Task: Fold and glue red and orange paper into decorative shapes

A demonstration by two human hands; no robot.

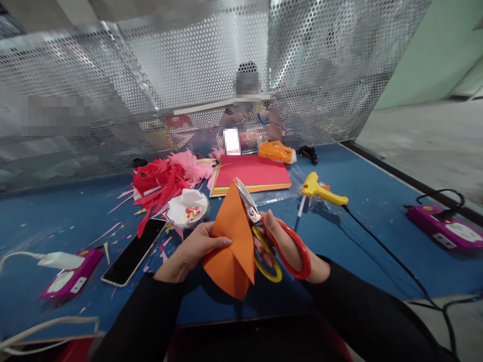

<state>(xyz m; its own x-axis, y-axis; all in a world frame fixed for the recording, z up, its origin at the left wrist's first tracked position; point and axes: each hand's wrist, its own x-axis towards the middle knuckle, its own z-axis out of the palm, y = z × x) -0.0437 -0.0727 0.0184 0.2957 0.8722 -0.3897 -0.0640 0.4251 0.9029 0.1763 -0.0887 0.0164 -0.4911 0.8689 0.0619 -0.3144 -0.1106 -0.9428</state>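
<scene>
My left hand grips a folded piece of orange paper by its left side, thumb on top. The paper rises to a point, and its lower part fans out in loose flaps. In my right hand is a pair of scissors with one red and one yellow handle loop. Their metal blades point up along the paper's right edge, close to its tip. Whether the paper lies between the blades I cannot tell. Just left of the paper stands a small bowl lined with white tissue, holding tiny coloured paper bits.
Red and pink paper scraps pile up behind the bowl. Coloured sheets lie beside an orange tissue pack. A yellow glue gun trails a black cord. A phone and purple power strips flank my arms. Perforated metal closes the back.
</scene>
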